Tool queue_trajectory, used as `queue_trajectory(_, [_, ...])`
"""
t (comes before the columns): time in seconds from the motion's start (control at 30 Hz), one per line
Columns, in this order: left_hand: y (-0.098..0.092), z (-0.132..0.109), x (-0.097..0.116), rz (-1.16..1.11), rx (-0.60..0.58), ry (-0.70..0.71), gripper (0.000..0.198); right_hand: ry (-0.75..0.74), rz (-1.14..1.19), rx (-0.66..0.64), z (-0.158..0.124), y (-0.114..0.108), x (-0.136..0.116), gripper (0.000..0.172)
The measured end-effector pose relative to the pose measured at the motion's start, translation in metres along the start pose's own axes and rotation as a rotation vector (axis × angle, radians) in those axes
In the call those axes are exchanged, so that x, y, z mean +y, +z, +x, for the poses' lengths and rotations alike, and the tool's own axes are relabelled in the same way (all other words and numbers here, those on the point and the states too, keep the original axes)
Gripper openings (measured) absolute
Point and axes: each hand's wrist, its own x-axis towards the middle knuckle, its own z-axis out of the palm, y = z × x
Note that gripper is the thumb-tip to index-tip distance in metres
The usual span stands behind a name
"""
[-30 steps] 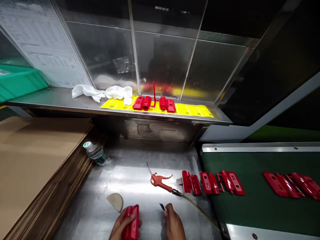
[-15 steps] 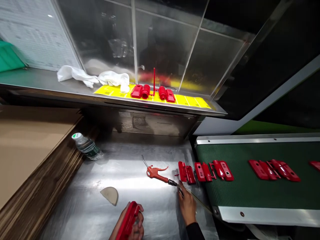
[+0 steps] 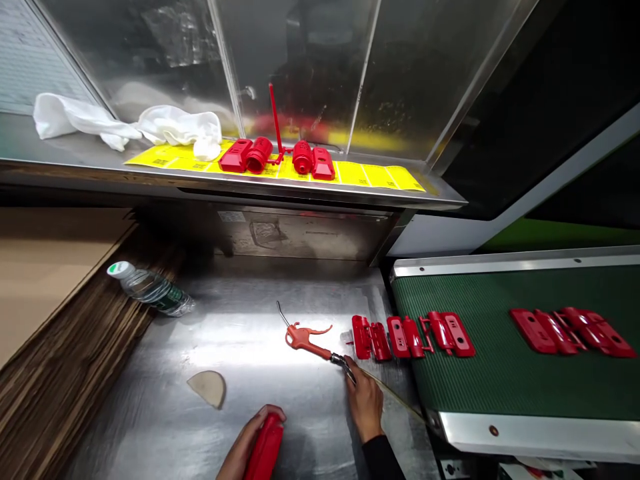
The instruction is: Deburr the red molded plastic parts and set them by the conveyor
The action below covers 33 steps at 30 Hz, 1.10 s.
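At the bottom centre my left hand [image 3: 250, 437] is closed round a red plastic part [image 3: 267, 448], its lower end cut off by the frame edge. My right hand [image 3: 366, 403] rests low over the steel table, fingers curled round a small dark, shiny object [image 3: 349, 371] that I cannot make out. Just ahead of those fingertips lies an orange air blow gun [image 3: 307, 340], its nozzle pointing up-left and its hose running beneath or beside my right hand. Red moulded parts [image 3: 371, 339] lie a little beyond this hand, at the table's right edge.
A green conveyor belt [image 3: 480, 387] on the right carries more red mouldings [image 3: 573, 331]. A water bottle [image 3: 153, 290] and cardboard stack [image 3: 55, 267] are left; a beige half-disc [image 3: 207, 388] lies on the table. The shelf [image 3: 400, 193] holds red parts [image 3: 257, 157] and white gloves [image 3: 175, 127].
The view has shifted and come closer to the shelf. My left hand has turned the red part, so its smoother side shows. The mouldings on the belt sit farther right.
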Motion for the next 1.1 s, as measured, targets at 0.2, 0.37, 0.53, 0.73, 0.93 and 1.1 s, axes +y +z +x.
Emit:
queue_trajectory(0.2, [-0.013,0.016,0.009,0.606,0.141,0.246,0.043,-0.031,0.016,0.013,-0.004,-0.007,-0.005,0.041])
queue_trajectory(0.37, [-0.031,0.023,0.011,1.099,0.332,0.448,0.039,-0.081,0.059,0.007,-0.025,0.0,-0.012,0.044])
queue_trajectory(0.53, [-0.041,0.035,0.0,1.416,0.511,0.641,0.038,-0.084,0.167,-0.044,-0.051,0.014,-0.005,0.049])
queue_trajectory(0.73, [-0.011,0.045,-0.001,1.444,0.363,0.92,0.036,0.014,0.428,-0.102,-0.054,0.007,0.015,0.046])
queue_trajectory(0.93, [0.061,0.097,-0.028,1.62,-0.138,1.174,0.033,0.159,0.595,-0.064,-0.054,0.012,0.014,0.038])
queue_trajectory(1.1, [0.075,0.111,-0.039,1.587,-0.148,1.157,0.026,0.21,0.668,-0.018,-0.047,0.009,0.011,0.029])
